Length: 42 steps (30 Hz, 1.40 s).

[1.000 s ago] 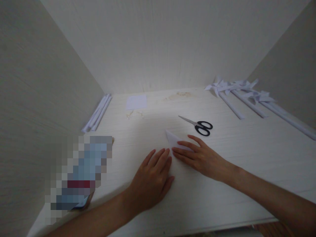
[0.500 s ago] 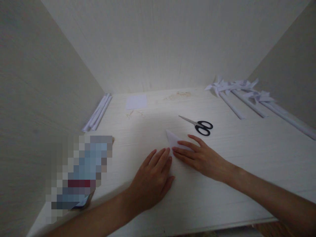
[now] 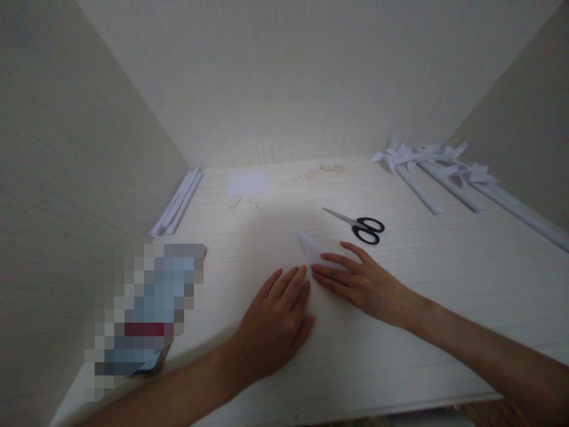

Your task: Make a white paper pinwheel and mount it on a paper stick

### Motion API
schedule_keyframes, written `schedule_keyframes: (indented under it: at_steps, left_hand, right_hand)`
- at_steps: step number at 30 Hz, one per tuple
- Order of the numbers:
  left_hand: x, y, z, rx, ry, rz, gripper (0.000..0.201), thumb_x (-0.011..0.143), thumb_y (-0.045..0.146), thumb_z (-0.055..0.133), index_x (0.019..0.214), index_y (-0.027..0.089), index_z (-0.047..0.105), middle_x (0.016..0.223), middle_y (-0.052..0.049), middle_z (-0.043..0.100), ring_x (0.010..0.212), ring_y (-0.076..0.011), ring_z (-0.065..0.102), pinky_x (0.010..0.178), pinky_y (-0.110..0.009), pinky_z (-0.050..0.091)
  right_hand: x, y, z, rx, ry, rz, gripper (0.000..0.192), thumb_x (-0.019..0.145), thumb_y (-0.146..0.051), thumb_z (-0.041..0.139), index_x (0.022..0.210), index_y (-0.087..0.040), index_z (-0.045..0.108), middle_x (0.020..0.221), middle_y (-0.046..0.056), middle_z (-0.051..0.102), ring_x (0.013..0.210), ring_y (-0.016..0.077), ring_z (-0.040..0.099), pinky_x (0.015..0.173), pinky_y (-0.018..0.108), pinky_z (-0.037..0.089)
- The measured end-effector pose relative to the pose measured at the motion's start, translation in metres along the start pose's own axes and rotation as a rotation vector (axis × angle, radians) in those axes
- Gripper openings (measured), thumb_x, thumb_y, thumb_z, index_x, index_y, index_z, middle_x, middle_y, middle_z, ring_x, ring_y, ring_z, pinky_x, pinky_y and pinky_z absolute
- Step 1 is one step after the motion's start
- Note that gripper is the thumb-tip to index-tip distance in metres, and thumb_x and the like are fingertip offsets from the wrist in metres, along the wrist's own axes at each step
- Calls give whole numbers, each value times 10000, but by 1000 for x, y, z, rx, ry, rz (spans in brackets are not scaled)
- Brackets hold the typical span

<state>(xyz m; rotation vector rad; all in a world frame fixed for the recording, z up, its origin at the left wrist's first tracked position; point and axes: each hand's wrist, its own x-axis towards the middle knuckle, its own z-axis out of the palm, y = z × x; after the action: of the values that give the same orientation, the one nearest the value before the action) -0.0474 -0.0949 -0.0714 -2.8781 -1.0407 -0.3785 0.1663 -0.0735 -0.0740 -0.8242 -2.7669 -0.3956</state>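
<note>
A small piece of white paper [image 3: 312,250], folded to a pointed triangle, lies on the white table. My right hand [image 3: 364,284] rests on it with the fingers stretched and spread, covering its right part. Flat beside the paper's lower left edge is my left hand [image 3: 276,323]. Its fingers are extended, with the fingertips at or against that edge; whether they press on the paper I cannot tell. Just beyond my right hand lies a pair of scissors [image 3: 355,225] with black handles, the blades together and pointing to the back left.
Rolled white paper sticks [image 3: 180,201] lie along the left wall. A square paper sheet [image 3: 246,183] and thin brownish scraps [image 3: 329,170] are near the back wall. Paper pinwheels [image 3: 400,155] on sticks lie at right. A blurred phone-like object [image 3: 155,302] stands at left.
Both hands and the folded paper hold nearly the same position. The whole view has shifted very slightly; nothing has been picked up or let go.
</note>
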Motion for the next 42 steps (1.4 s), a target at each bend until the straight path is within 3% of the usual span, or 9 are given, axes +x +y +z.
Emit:
schedule_keyframes:
  at_steps: [19, 25, 32, 38, 42]
  left_hand:
    - [-1, -1, 0, -21, 3, 16, 401, 817, 268, 413, 1159, 67, 474, 1250, -163, 475, 1175, -259, 409, 983, -428, 345]
    - [0, -3, 2, -59, -96, 19, 485, 819, 274, 409, 1256, 67, 371, 1316, -148, 407, 1234, -263, 331, 1006, -447, 310]
    - [6, -6, 0, -102, -73, 49, 415, 829, 266, 393, 1185, 60, 451, 1305, -146, 425, 1238, -244, 334, 1022, -434, 294]
    - [8, -7, 3, -125, -53, 64, 424, 832, 278, 382, 1170, 36, 466, 1282, -156, 451, 1226, -231, 357, 1020, -400, 309]
    - [10, -8, 3, -134, -37, 71, 411, 829, 280, 382, 1141, 36, 494, 1253, -163, 480, 1199, -231, 398, 1003, -394, 335]
  right_hand:
    - [-1, 0, 0, 4, -3, -10, 340, 841, -180, 472, 1179, -154, 492, 1169, 52, 577, 1136, 218, 446, 976, 480, 308]
    - [0, 1, 1, 13, -11, 0, 330, 849, -177, 452, 1175, -165, 500, 1173, 50, 574, 1138, 214, 443, 984, 476, 303]
    - [-2, 0, 0, 122, -52, 48, 390, 833, -162, 445, 1223, -149, 460, 1230, 55, 530, 1171, 222, 410, 1010, 478, 272]
    - [-1, -8, 2, 171, -3, 109, 370, 843, -208, 408, 1163, -56, 515, 1228, 118, 523, 1169, 214, 427, 1006, 399, 329]
    - [0, -9, 4, 150, -26, 157, 438, 848, -275, 418, 1213, -35, 456, 1297, 156, 436, 1220, 218, 370, 1005, 402, 336]
